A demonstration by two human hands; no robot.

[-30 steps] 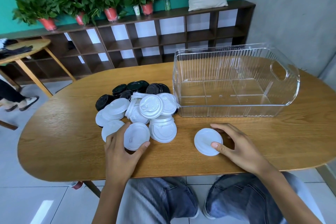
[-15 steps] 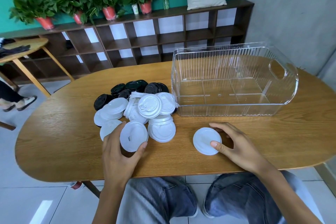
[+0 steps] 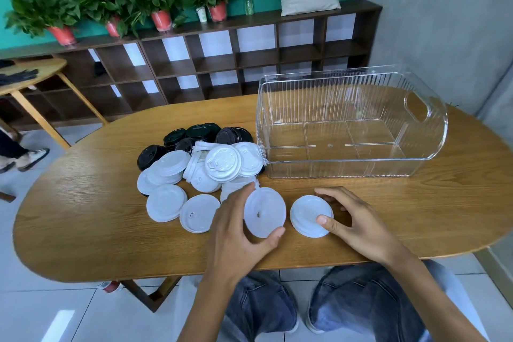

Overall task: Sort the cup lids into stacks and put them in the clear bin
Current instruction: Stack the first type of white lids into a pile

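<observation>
Since a moment ago, my left hand [image 3: 238,228] has carried one round white plastic lid [image 3: 264,212] rightward, pinching it tilted beside the flat white lid [image 3: 311,215] my right hand [image 3: 352,222] grips on the wooden table [image 3: 83,219]. Behind, mixed black and white lids [image 3: 205,155] crowd against the clear ribbed bin [image 3: 349,122].

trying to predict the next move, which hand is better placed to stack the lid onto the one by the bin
Left. The left hand already grips a white lid right beside the lone lid, which the right hand merely steadies with curled fingers.
</observation>
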